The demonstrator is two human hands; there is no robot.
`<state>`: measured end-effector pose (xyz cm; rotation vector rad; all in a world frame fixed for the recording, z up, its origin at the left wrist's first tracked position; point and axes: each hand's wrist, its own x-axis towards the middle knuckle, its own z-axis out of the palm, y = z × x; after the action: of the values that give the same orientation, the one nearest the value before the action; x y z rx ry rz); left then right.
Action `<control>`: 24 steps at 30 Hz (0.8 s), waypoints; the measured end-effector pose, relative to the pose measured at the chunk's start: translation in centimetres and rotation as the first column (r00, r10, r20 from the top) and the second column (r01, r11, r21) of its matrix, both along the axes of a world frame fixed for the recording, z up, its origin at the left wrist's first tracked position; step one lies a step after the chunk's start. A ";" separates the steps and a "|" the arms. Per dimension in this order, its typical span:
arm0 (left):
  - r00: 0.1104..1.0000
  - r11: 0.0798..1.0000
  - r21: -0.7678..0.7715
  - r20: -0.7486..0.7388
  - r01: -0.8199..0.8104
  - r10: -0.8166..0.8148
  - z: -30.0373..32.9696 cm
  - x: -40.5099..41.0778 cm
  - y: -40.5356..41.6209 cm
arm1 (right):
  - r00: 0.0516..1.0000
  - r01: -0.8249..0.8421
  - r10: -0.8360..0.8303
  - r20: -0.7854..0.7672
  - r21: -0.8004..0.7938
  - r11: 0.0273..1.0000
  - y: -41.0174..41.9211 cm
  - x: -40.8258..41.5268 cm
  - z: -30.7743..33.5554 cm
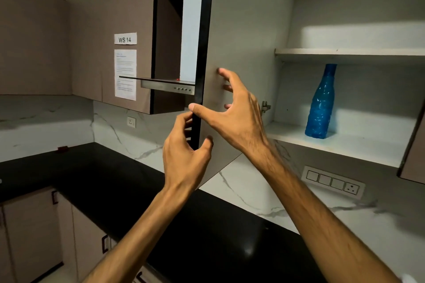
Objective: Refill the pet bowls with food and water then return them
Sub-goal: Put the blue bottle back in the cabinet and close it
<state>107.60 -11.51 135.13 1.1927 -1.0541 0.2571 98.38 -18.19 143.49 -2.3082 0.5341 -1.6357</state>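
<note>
Your right hand [232, 108] spreads open over the inner face of the cabinet door [241, 37] at frame centre, fingertips touching it, thumb hooked on its dark edge. Your left hand [186, 151] just below curls round that same edge, fingers behind, thumb in front. Swing the door carelessly and those hidden fingers could get pinched, or the corner could catch your face. The blue bottle [320, 103] stands alone on the lower shelf [345, 145] at right; no pet bowls show anywhere.
</note>
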 end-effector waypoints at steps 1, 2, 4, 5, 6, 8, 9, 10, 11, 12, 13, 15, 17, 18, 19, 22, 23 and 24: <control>1.000 1.000 -0.008 -0.003 0.010 -0.010 0.0 -0.1 0.0 | 1.000 0.010 -0.010 -0.002 -0.005 1.000 0.0 -0.2 -0.1; 1.000 1.000 -0.017 -0.002 0.019 -0.019 0.0 -0.2 0.0 | 1.000 0.020 -0.020 -0.001 -0.010 1.000 -0.1 -0.4 -0.2; 0.999 0.998 -0.037 -0.001 0.043 -0.043 0.0 -0.7 0.0 | 0.999 0.045 -0.045 0.006 -0.022 0.999 -0.2 -1.0 -0.3; 0.998 0.997 -0.044 -0.002 0.057 -0.057 0.0 -1.1 0.0 | 0.999 0.051 -0.051 0.010 -0.027 0.998 -0.1 -1.4 -0.4; 0.998 0.996 -0.048 -0.003 0.070 -0.070 -0.1 -1.5 0.0 | 0.999 0.051 -0.051 0.015 -0.030 0.998 -0.1 -1.9 -0.3; 0.995 0.993 -0.059 0.005 0.098 -0.098 -0.1 -2.4 0.0 | 0.998 0.057 -0.056 0.018 -0.028 0.998 0.1 -2.9 -0.3; 0.993 0.991 -0.065 0.013 0.116 -0.115 -0.2 -2.9 -0.1 | 0.998 0.062 -0.062 0.019 -0.023 0.998 0.3 -3.5 -0.2; 0.991 0.988 -0.071 0.022 0.134 -0.133 -0.3 -3.4 -0.2 | 0.998 0.065 -0.065 0.023 -0.017 0.998 0.3 -4.2 -0.3; 0.989 0.986 -0.075 0.030 0.149 -0.147 -0.4 -3.8 -0.3 | 0.998 0.064 -0.063 0.027 -0.014 0.998 0.4 -4.8 -0.3; 0.987 0.985 -0.077 0.042 0.157 -0.155 -0.4 -4.2 -0.4 | 0.998 0.063 -0.063 0.029 -0.012 0.998 0.4 -5.4 -0.3; 0.985 0.983 -0.077 0.059 0.166 -0.162 -0.5 -4.7 -0.5 | 0.997 0.070 -0.070 0.028 -0.008 0.998 0.4 -6.1 -0.4; 0.980 0.980 -0.075 0.088 0.186 -0.180 -0.5 -5.8 -0.9 | 0.996 0.086 -0.086 0.025 0.002 0.996 0.4 -7.4 -0.5; 0.973 0.974 -0.075 0.101 0.215 -0.207 -0.6 -6.9 -1.2 | 0.995 0.093 -0.093 0.028 0.008 0.996 0.4 -8.7 -0.6; 0.969 0.970 -0.078 0.107 0.231 -0.222 -0.6 -7.6 -1.3 | 0.995 0.097 -0.097 0.034 0.014 0.995 0.4 -9.3 -0.6; 0.965 0.965 -0.083 0.114 0.247 -0.237 -0.6 -8.2 -1.4 | 0.994 0.104 -0.105 0.041 0.020 0.994 0.5 -10.0 -0.7; 0.952 0.953 -0.090 0.131 0.289 -0.276 -0.7 -9.9 -2.0 | 0.989 0.135 -0.136 0.063 0.025 0.991 0.6 -11.8 -0.8; 0.948 0.949 -0.090 0.136 0.302 -0.289 -0.8 -10.5 -2.2 | 0.986 0.148 -0.150 0.072 0.027 0.989 0.6 -12.5 -0.9; 0.944 0.946 -0.091 0.141 0.312 -0.298 -0.9 -11.0 -2.4 | 0.983 0.164 -0.166 0.082 0.030 0.986 0.6 -13.0 -1.0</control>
<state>96.60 -13.95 134.26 0.9053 -1.3016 0.1467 85.36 -17.64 142.51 -2.2187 0.7391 -1.7820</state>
